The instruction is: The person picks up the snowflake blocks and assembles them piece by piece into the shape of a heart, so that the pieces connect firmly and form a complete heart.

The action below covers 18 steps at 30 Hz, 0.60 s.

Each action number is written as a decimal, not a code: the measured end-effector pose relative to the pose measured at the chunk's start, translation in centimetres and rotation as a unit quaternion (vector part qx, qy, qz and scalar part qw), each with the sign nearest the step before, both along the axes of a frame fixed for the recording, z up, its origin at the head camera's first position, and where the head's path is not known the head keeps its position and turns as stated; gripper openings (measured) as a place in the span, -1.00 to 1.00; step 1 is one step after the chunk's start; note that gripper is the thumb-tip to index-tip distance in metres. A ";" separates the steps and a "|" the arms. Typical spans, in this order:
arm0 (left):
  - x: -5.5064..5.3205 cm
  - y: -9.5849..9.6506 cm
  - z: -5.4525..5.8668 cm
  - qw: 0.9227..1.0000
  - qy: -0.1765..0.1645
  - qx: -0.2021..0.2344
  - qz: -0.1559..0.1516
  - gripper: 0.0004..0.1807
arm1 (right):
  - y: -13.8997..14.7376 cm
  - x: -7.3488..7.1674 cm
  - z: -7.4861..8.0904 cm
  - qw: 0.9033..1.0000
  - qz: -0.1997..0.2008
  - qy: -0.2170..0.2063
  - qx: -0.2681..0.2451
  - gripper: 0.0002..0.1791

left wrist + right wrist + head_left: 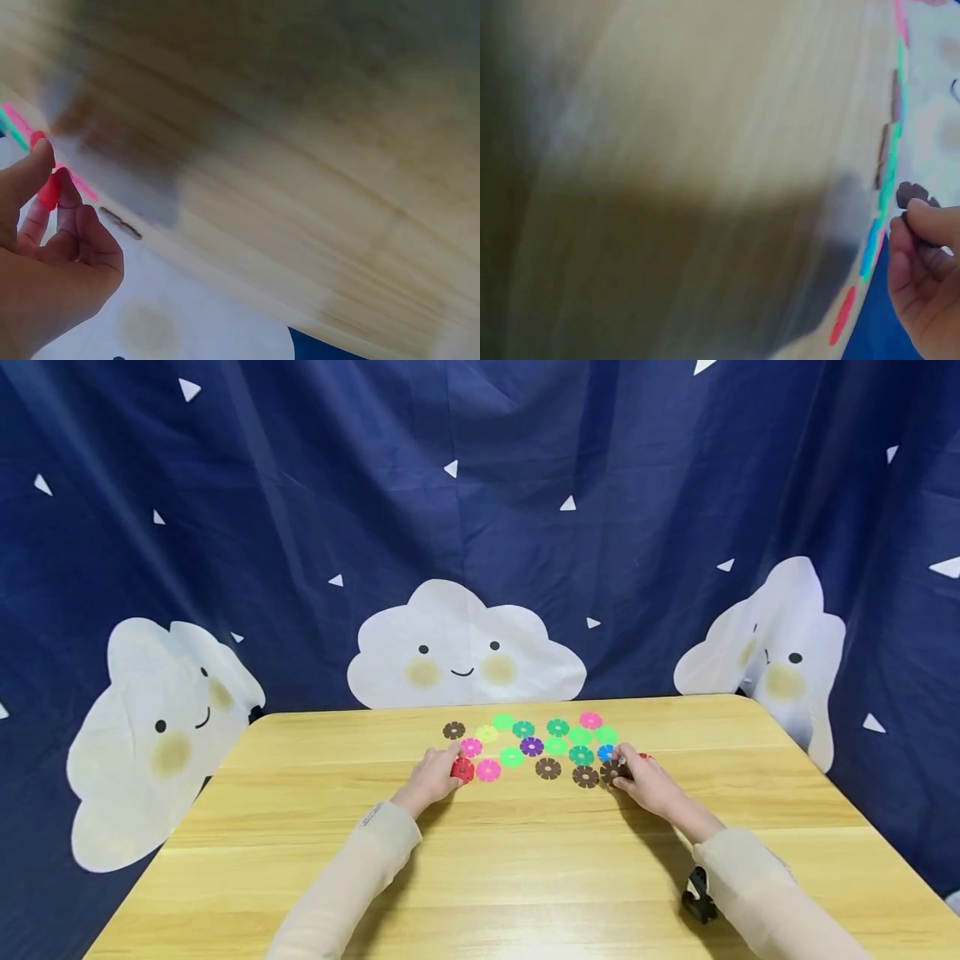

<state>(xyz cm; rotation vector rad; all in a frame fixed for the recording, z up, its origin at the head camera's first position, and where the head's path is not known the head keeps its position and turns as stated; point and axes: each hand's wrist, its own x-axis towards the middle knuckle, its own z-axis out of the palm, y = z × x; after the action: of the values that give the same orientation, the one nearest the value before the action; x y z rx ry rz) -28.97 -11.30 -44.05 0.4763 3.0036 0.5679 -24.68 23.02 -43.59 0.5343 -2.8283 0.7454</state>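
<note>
My left hand (431,777) pinches a red notched building disc (462,770) between thumb and fingers at the left end of the group of discs. The left wrist view shows this red disc (49,192) partly covered by the fingertips. Over on the right, my right hand (651,785) grips a brown notched disc (910,193) by its edge, tilted up from the table. Close to that hand lie a blue disc (606,752), another brown disc (585,777) and a red disc (843,315), which the hand mostly hides in the head view.
Flat notched discs in pink (488,770), purple (532,747), green (512,757), teal (557,727) and yellow (487,734) lie spread over the far part of the wooden table (525,877). Near the right forearm is a black object (699,897). A blue cloud-patterned curtain (465,527) hangs behind.
</note>
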 end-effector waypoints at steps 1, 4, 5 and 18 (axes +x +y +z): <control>0.1 0.0 0.1 1.000 0.003 0.006 -0.004 -0.53 | -0.1 0.1 0.2 1.000 0.004 0.004 -0.012 -0.69; 0.5 0.2 0.7 0.999 0.009 0.050 -0.012 -0.54 | -0.6 0.7 0.9 0.998 0.015 0.002 -0.056 -0.70; 0.7 0.3 1.0 0.997 0.008 0.079 -0.014 -0.55 | -0.8 0.9 1.1 0.997 0.015 0.002 -0.072 -0.71; 4.9 4.2 6.4 0.895 -0.137 0.423 -0.043 -0.57 | -5.7 3.8 4.2 0.969 0.081 0.109 -0.208 -0.62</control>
<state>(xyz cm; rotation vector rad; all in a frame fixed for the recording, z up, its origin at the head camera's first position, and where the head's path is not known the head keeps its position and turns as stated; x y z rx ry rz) -24.10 -7.06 -37.61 0.4864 2.3116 1.7621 -20.90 17.34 -39.40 0.7262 -2.3531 1.1910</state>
